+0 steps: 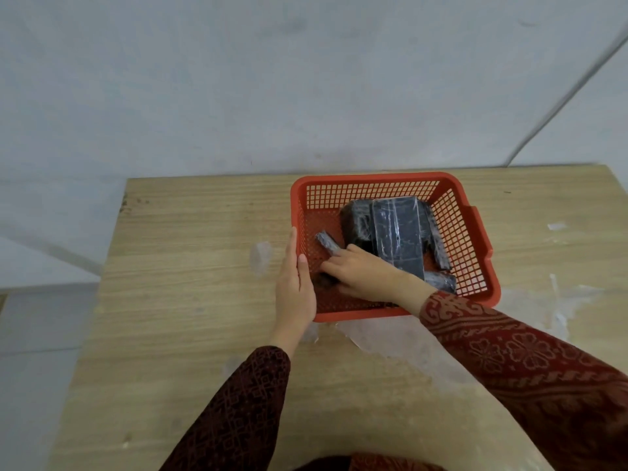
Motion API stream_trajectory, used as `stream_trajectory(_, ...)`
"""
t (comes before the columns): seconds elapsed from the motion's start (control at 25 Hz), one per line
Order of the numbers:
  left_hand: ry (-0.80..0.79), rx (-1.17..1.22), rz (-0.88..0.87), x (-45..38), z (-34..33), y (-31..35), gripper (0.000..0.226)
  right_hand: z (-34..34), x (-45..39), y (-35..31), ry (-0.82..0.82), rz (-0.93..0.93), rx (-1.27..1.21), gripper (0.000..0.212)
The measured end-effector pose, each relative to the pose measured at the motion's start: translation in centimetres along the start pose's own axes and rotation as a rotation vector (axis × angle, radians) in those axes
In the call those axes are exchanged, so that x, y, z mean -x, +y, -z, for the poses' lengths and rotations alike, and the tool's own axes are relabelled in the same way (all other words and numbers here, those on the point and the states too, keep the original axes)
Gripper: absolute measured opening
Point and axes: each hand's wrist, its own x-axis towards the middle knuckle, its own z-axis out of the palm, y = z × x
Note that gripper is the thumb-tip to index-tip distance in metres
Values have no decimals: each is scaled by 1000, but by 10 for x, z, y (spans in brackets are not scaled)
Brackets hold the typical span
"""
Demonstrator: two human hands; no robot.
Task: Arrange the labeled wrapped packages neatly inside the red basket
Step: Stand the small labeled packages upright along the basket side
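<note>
Red basket left half mostly free; dark packages crowd right; table left open.

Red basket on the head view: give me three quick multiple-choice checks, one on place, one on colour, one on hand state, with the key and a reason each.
1. Where does the red basket stand on the wooden table?
A. far right part
B. near left corner
C. hanging off the near edge

2. What colour are the wrapped packages inside it?
A. white
B. dark, nearly black
C. yellow

3. What is the left hand doing?
A. lifting a package
B. resting flat on the table, away from the basket
C. laid open against the basket's left wall

Key: 1 A, the basket sits by the far edge, right of centre. 2 B, all show dark under glossy film. 3 C, its thumb hooks over the rim while the right hand reaches inside.
</note>
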Motion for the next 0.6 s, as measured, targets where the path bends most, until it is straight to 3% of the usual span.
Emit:
stream_trajectory(0.08, -3, 21, 5, 0, 0, 0, 51, 19, 0, 6, 29, -187, -322, 25)
stream_trajectory(0.16, -7, 40, 12, 0, 0, 1, 50, 39, -11, 19, 133, -334, -481, 25)
stream_trajectory(0.28, -4, 49, 0, 1, 0, 2, 49, 62, -38, 42, 267, -499, -480, 34)
stream_trajectory(0.6, -9, 23, 1, 1, 1, 3, 48, 75, -82, 59, 168, -578, -519, 43)
